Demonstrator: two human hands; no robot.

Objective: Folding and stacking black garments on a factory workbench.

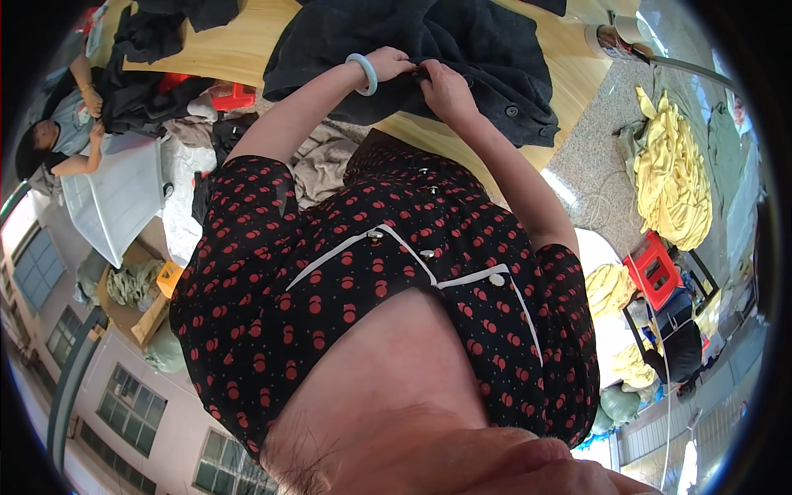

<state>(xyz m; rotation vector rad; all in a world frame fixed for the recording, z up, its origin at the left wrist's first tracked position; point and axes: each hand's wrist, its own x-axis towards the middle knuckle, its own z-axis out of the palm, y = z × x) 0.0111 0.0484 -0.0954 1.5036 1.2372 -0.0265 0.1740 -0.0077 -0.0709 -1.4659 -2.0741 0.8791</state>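
Observation:
A dark charcoal coat [330, 45] with large dark buttons lies spread over the wooden table in front of me. My left hand [386, 66], with a pale bangle at its wrist, pinches the coat's edge between closed fingers. Close beside it on the right, my right hand [448, 89] grips the same edge, its fingertips almost meeting those of the left. What lies between the fingertips is too small to make out. One coat button [511, 110] shows to the right of my right hand, near the coat's lower corner.
The wooden table [577, 91] ends just in front of my body. Dark cloth pieces [148, 35] lie at its far left. Another person [70, 124] works at left beside a white bin [111, 194]. At right are a yellow cloth heap [672, 173] and a red stool [654, 268].

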